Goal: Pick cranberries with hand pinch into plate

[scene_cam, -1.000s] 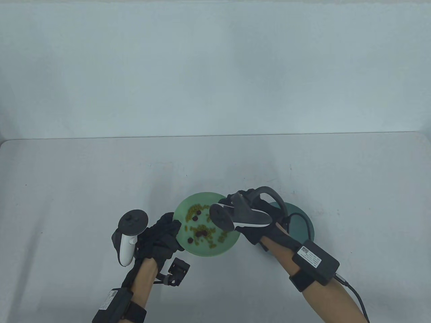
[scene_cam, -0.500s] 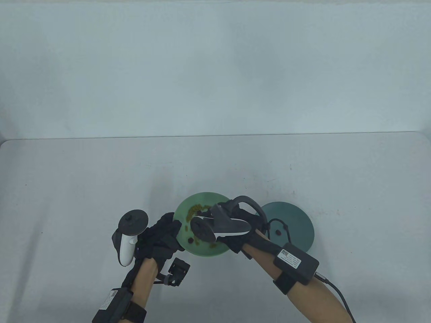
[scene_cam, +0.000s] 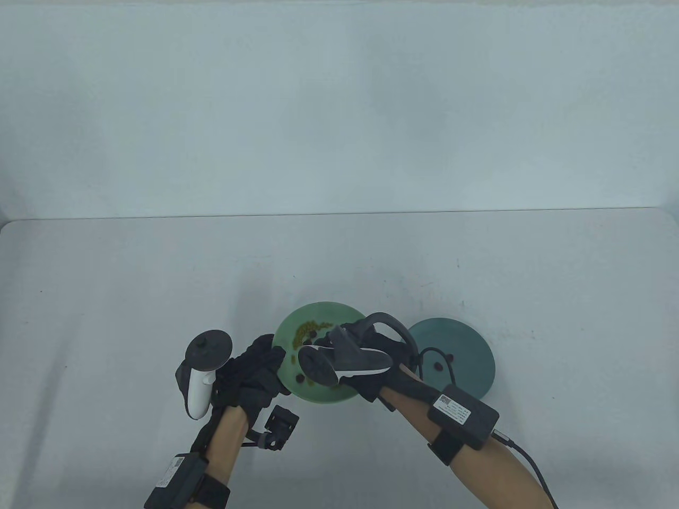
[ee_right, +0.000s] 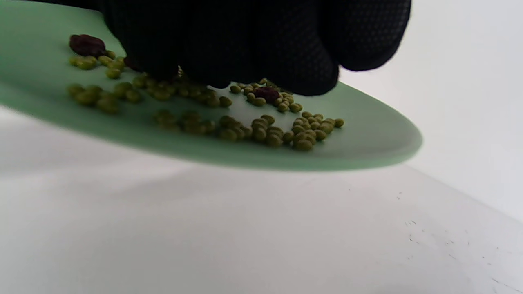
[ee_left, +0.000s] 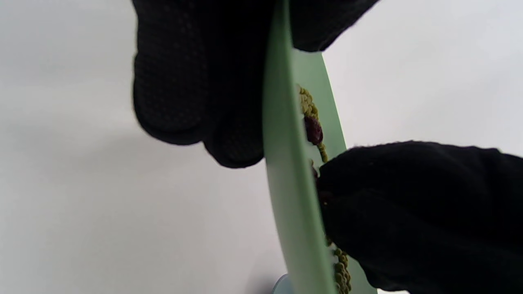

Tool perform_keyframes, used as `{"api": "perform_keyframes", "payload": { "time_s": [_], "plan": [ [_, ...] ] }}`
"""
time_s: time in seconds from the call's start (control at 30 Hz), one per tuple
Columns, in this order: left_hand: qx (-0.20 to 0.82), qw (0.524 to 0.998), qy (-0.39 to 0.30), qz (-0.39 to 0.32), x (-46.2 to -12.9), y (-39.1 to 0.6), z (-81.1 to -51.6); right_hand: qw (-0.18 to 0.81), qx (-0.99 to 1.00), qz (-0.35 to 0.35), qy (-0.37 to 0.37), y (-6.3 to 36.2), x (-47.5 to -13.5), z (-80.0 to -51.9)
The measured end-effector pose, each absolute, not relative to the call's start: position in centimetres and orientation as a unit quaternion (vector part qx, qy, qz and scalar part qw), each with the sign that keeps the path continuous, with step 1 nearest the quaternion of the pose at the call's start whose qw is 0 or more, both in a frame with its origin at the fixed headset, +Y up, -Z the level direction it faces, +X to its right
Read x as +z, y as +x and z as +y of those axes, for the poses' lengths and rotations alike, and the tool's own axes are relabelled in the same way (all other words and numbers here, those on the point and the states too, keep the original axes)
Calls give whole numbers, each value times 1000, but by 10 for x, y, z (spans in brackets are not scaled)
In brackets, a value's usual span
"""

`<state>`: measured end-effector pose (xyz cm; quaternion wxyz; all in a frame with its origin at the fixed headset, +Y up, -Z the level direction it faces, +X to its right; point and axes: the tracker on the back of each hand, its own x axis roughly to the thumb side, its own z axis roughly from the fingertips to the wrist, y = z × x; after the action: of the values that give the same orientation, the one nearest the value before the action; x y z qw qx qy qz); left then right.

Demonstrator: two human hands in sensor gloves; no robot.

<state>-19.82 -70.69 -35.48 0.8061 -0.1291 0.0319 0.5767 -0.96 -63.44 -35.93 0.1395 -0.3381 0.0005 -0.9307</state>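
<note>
Cranberries [ee_right: 87, 44] lie among green beans on light plate [scene_cam: 289, 366], steadied at rim by left hand [scene_cam: 254, 371]. Right hand [scene_cam: 366, 366] is lowered fingertips-down for pinching; closure cannot be told. Dark plate [scene_cam: 467, 339] waits beside.

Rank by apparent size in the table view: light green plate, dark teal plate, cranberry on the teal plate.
1. light green plate, though the hands hide part of it
2. dark teal plate, only slightly smaller, partly hidden
3. cranberry
</note>
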Motion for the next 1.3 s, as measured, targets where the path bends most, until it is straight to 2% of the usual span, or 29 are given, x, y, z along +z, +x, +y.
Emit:
{"api": "perform_keyframes", "payload": {
  "time_s": [0.8, 1.03, 1.3],
  "plan": [
    [561, 818, -125, 31, -356, -200, -706, 131, -929, -7, -346, -14, -356, -632],
    [564, 816, -123, 34, -356, -201, -706, 118, -936, 14, -330, 1, -358, -609],
    [563, 817, -122, 36, -356, -202, -705, 110, -953, 32, -280, 45, -364, -588]
  ]
}}
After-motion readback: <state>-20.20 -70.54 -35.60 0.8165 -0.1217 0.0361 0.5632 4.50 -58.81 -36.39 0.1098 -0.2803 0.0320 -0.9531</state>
